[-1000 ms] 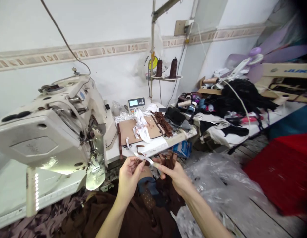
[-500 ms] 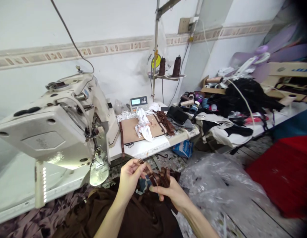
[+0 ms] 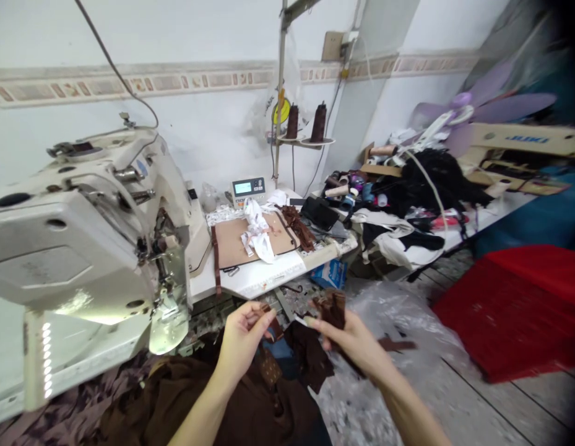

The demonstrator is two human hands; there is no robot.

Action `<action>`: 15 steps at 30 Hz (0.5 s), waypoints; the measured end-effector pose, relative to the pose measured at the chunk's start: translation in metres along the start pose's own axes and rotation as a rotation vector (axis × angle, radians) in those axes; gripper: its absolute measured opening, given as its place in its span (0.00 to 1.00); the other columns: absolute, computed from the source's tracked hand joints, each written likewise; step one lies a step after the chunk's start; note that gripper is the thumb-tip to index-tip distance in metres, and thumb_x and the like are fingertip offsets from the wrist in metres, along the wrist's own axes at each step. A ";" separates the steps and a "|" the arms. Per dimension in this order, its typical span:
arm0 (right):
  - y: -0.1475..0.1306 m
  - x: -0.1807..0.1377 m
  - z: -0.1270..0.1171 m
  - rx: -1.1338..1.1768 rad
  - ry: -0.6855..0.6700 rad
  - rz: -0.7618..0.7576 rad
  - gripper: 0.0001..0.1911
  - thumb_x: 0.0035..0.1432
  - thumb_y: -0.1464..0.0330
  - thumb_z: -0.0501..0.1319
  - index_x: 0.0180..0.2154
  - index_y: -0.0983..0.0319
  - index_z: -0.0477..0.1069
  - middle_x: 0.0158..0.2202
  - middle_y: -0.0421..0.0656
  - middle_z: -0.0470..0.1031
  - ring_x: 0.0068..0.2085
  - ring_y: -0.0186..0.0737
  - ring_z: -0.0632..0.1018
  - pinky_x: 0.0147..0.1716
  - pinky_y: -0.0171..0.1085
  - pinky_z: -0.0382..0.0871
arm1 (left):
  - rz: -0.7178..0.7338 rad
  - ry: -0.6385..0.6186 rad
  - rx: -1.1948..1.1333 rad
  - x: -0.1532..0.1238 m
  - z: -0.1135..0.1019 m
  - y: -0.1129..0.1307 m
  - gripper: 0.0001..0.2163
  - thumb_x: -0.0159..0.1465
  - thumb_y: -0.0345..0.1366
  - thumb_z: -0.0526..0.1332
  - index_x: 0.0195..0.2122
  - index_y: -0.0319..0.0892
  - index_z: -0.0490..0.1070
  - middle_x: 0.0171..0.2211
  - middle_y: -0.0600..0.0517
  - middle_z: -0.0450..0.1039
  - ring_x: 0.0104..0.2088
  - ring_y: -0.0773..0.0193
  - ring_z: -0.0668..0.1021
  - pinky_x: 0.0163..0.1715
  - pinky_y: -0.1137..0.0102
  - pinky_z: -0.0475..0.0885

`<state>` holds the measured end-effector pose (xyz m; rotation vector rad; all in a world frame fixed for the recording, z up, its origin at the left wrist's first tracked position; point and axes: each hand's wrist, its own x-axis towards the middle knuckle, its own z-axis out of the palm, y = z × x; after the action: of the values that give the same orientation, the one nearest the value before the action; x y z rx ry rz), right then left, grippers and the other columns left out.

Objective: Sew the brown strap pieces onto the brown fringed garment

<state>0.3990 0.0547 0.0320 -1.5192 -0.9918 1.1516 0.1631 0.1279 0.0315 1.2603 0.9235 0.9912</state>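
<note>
My left hand (image 3: pixel 243 337) is closed in a pinch on a short brown strap (image 3: pixel 274 328), which hangs from the fingertips over my lap. Off to the right, my right hand (image 3: pixel 356 341) grips a bundle of brown straps (image 3: pixel 331 308), one end of which trails out past the wrist. A gap separates the two hands. Dark brown cloth (image 3: pixel 213 396) lies across my lap below them. To the left stands a white sewing machine (image 3: pixel 73 248) with its lamp lit.
On the white table (image 3: pixel 254 284) lie a tan board (image 3: pixel 226 248), white scraps (image 3: pixel 259 232) and a brown strap pile (image 3: pixel 297 228). Thread cones (image 3: pixel 319 124) stand behind. Clear plastic (image 3: pixel 398 316) and a red cover (image 3: pixel 514 303) are at right, near another sewing machine (image 3: pixel 528 139).
My hands have moved apart: the right one has gone right with the strap bundle, while the left keeps a single strap. The view has turned slightly right.
</note>
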 end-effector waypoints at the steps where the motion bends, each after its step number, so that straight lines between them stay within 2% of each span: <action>1: -0.003 0.000 0.012 0.072 -0.083 -0.029 0.22 0.53 0.49 0.76 0.29 0.60 0.77 0.17 0.39 0.72 0.21 0.39 0.73 0.23 0.36 0.64 | 0.024 -0.010 0.016 0.001 0.005 -0.001 0.19 0.60 0.51 0.76 0.32 0.39 0.78 0.28 0.52 0.74 0.26 0.67 0.75 0.27 0.74 0.74; 4: -0.015 0.010 0.044 0.209 -0.283 -0.069 0.21 0.51 0.54 0.80 0.36 0.62 0.79 0.21 0.36 0.73 0.20 0.33 0.69 0.22 0.33 0.63 | 0.134 0.013 0.086 0.012 0.013 -0.002 0.19 0.59 0.51 0.76 0.27 0.40 0.78 0.29 0.52 0.73 0.27 0.68 0.73 0.28 0.75 0.72; 6: -0.022 0.024 0.054 0.270 -0.353 -0.077 0.23 0.48 0.55 0.81 0.38 0.62 0.79 0.24 0.35 0.74 0.20 0.29 0.67 0.20 0.31 0.61 | 0.156 0.041 0.087 0.022 0.012 -0.002 0.22 0.58 0.54 0.76 0.25 0.40 0.76 0.27 0.53 0.72 0.26 0.67 0.74 0.28 0.74 0.73; 8: -0.032 0.044 0.052 0.273 -0.410 -0.076 0.22 0.48 0.56 0.82 0.37 0.63 0.80 0.25 0.34 0.73 0.20 0.28 0.66 0.20 0.30 0.61 | 0.114 0.050 0.050 0.030 0.006 -0.004 0.22 0.58 0.57 0.75 0.29 0.40 0.79 0.27 0.51 0.74 0.28 0.64 0.77 0.30 0.73 0.75; 10: -0.045 0.071 0.043 0.205 -0.442 -0.087 0.20 0.48 0.58 0.82 0.35 0.64 0.80 0.24 0.35 0.74 0.21 0.28 0.66 0.21 0.30 0.61 | 0.073 0.060 0.041 0.030 -0.002 -0.010 0.24 0.59 0.59 0.74 0.40 0.41 0.83 0.31 0.48 0.80 0.30 0.61 0.79 0.31 0.71 0.77; 12: -0.061 0.105 0.028 0.118 -0.394 -0.134 0.19 0.48 0.59 0.82 0.33 0.64 0.81 0.24 0.36 0.75 0.22 0.29 0.67 0.20 0.30 0.60 | 0.084 0.089 0.067 0.023 -0.011 -0.022 0.28 0.59 0.61 0.73 0.48 0.42 0.84 0.37 0.45 0.82 0.34 0.59 0.82 0.33 0.71 0.79; 14: -0.080 0.148 0.013 0.060 -0.248 -0.200 0.18 0.47 0.61 0.83 0.34 0.65 0.81 0.24 0.37 0.77 0.22 0.30 0.68 0.20 0.30 0.59 | 0.139 0.133 0.111 0.009 -0.020 -0.040 0.26 0.62 0.62 0.71 0.47 0.44 0.85 0.40 0.44 0.82 0.39 0.57 0.83 0.38 0.70 0.80; 15: -0.090 0.171 0.006 0.032 -0.167 -0.213 0.19 0.45 0.62 0.83 0.33 0.65 0.81 0.22 0.37 0.76 0.21 0.30 0.67 0.19 0.30 0.58 | 0.156 0.136 0.142 0.001 -0.026 -0.050 0.26 0.63 0.62 0.69 0.46 0.44 0.86 0.39 0.45 0.81 0.38 0.58 0.83 0.37 0.71 0.79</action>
<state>0.4268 0.2386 0.0853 -1.2732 -1.2107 1.1479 0.1429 0.1353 -0.0203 1.4151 1.0267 1.1615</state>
